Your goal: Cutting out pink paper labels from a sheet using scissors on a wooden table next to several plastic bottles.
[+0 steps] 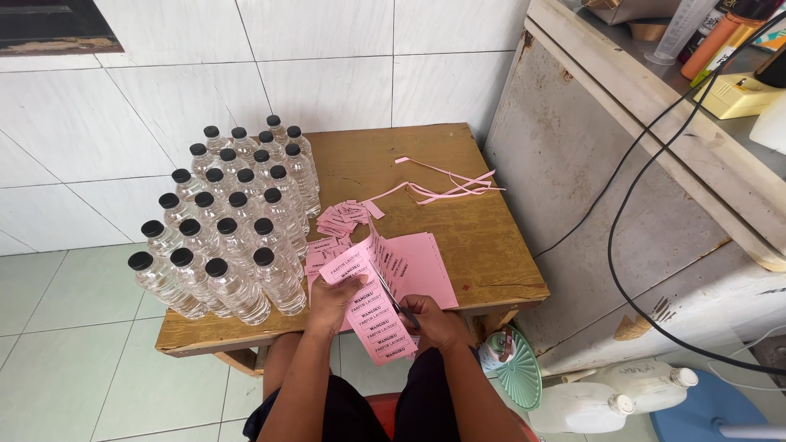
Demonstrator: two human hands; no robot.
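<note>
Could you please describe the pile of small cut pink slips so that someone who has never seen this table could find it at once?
Start at the low wooden table against the tiled wall, with its block of clear, black-capped bottles on one side. Just beside the bottles, near the table's middle, lies the pile of small cut pink slips. Unlike the long thin pink strips farther back and the large pink sheets nearer the hands, these are short printed rectangles heaped loosely.

Scissors (pixel 393 301): handles buried in right hand (pixel 436 321), blades partly behind pink label sheet (pixel 370 307). Back-row bottles (pixel 237 209): bodies masked by front rows (caps alone show). Blue round object (pixel 706 407), white jugs (pixel 610 399): cropped by bottom edge. Countertop items (pixel 720 41): cut off at top-right corner, kinds uncertain.
</note>
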